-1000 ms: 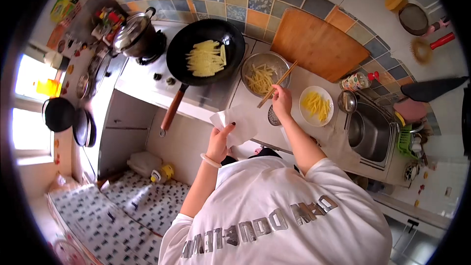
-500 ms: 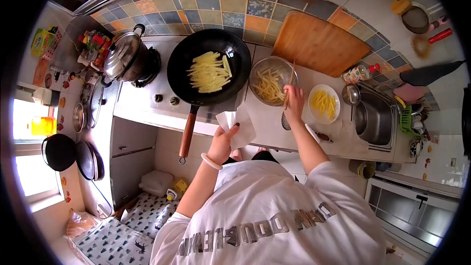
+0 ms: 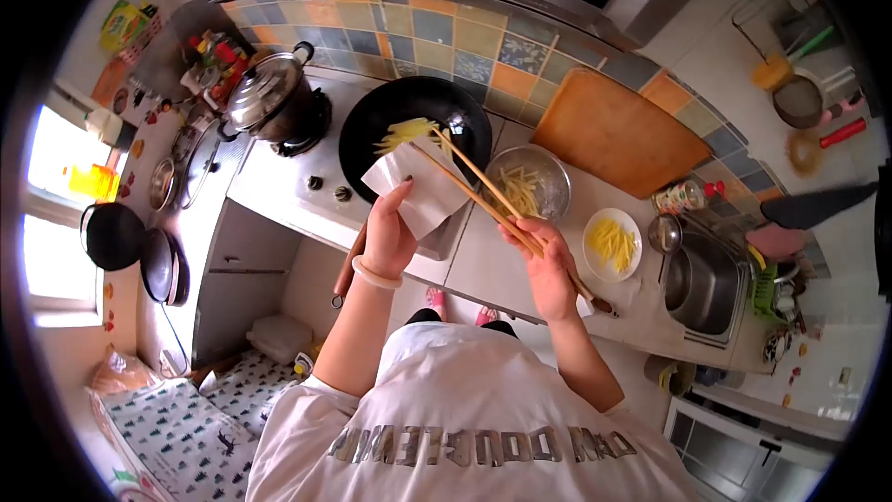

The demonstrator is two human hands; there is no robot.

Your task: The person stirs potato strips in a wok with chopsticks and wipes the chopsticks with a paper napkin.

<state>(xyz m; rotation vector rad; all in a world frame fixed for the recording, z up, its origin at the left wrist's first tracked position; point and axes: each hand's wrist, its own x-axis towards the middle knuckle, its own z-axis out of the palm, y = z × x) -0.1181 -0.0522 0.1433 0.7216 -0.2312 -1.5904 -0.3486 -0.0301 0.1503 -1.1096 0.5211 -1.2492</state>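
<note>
My left hand (image 3: 388, 234) grips a white paper towel (image 3: 420, 193), held up in front of the wok's near rim. Long wooden chopsticks (image 3: 494, 191) are in my right hand (image 3: 548, 271), their tips apart at the upper part of the towel. Whether the tips touch the towel I cannot tell. Behind it sits the black wok (image 3: 467, 121) on the stove, with pale cut strips (image 3: 407, 133) in it, partly hidden by the towel. To the right stands a bowl (image 3: 555, 184) holding more pale strips.
A white plate (image 3: 591, 258) of yellow strips lies right of my right hand, near the sink (image 3: 711, 288). A wooden cutting board (image 3: 604, 130) leans on the tiled wall. Left of the wok stands a lidded pot (image 3: 269, 98). The wok's handle (image 3: 350, 265) juts over the counter edge.
My right hand has lifted the chopsticks out of the bowl and swung them left to the paper towel. My left hand has raised the towel in front of the wok. The view has shifted.
</note>
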